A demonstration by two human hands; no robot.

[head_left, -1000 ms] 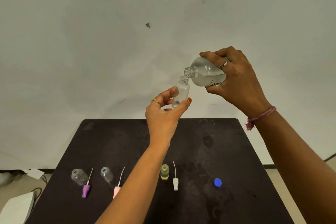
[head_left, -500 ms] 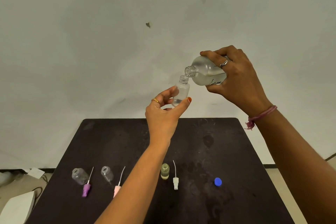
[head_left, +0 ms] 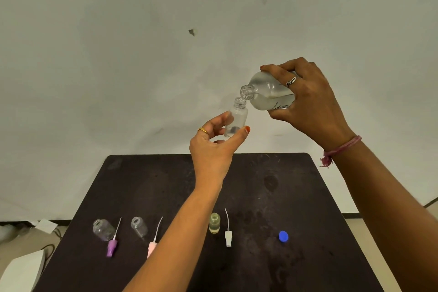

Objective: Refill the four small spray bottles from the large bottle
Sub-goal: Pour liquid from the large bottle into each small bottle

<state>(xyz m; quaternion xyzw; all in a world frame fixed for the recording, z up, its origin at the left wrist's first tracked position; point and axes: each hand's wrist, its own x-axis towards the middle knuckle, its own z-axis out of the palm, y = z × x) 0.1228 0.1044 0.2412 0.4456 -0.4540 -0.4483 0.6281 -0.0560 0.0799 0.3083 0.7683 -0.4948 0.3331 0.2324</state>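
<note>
Nearest the viewer, a row of small items lay along the front of a dark, scuffed square table (head_left: 308, 197). From left to right: a clear, open small bottle (head_left: 103, 230) standing beside a purple spray cap with a thin dip tube (head_left: 112, 246); a second clear open small bottle (head_left: 139, 227) beside a pale pink spray cap (head_left: 151, 246), partly hidden by the left forearm; a small bottle holding yellowish liquid (head_left: 214, 223); a white spray cap with its tube (head_left: 228, 237); and a round blue screw cap (head_left: 283, 236), set apart to the right.

Farther off, raised above the table, the left hand (head_left: 213, 149) pinched a fourth small clear bottle (head_left: 237, 118) upright between thumb and fingers, with a little liquid at its bottom. The right hand (head_left: 310, 104) gripped a large frosted clear bottle (head_left: 267, 92), tilted so its open neck sat just over the small bottle's mouth. A plain pale wall (head_left: 142, 54) stood behind.
</note>
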